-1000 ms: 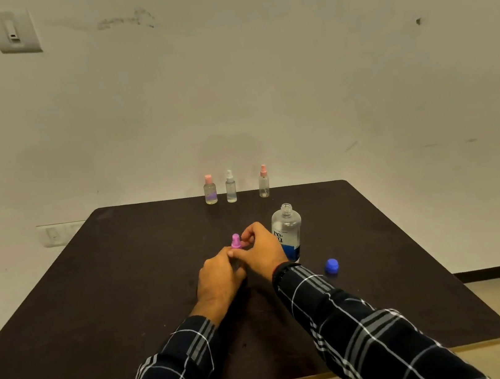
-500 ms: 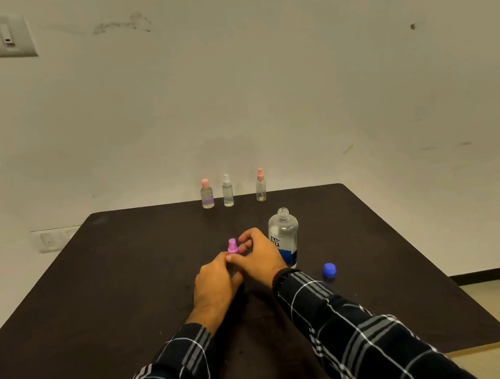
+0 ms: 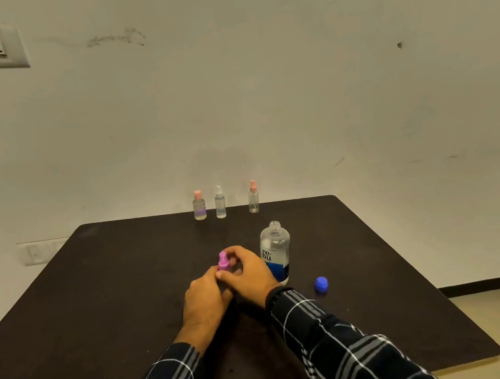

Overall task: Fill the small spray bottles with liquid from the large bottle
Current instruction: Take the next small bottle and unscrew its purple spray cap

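Beside large bottle (image 3: 276, 253), pink spray cap (image 3: 223, 261) pinched in right grip (image 3: 248, 275)

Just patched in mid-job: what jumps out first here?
The left hand and right hand grip a pink-topped spray bottle mid-table, the right at its top. Just right of them stands the uncapped large bottle, its blue cap lying further right. Three small spray bottles line the table's far edge.

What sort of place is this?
Probably a plain indoor room, perhaps set up for recording: a bare, marked wall with a switch plate, a dark table by it, and small spray bottles lined at its far edge.
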